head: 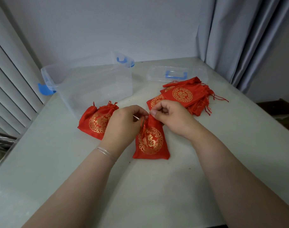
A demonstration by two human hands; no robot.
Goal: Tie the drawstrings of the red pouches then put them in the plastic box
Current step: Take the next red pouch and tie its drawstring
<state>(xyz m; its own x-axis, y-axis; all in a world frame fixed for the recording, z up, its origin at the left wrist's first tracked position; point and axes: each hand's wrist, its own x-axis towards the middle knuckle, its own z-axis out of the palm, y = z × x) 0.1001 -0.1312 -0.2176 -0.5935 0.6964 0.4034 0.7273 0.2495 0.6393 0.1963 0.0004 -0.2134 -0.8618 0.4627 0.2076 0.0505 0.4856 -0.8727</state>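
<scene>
Both hands (124, 122) (170, 116) pinching pouch (150, 142) drawstrings (141, 123)

We see both forearms reach forward and inward, bare, so that the two hands meet close together at the centre. Our left hand (124, 122) shows its back to the camera, fingers curled down and inward, the fingertips hidden beneath the knuckles; a thin clear bangle (106, 153) circles its wrist. Our right hand (170, 115) sits just beside it, knuckles raised, fingers bent, thumb and forefinger pressed together in a pinch that points toward the left hand
</scene>
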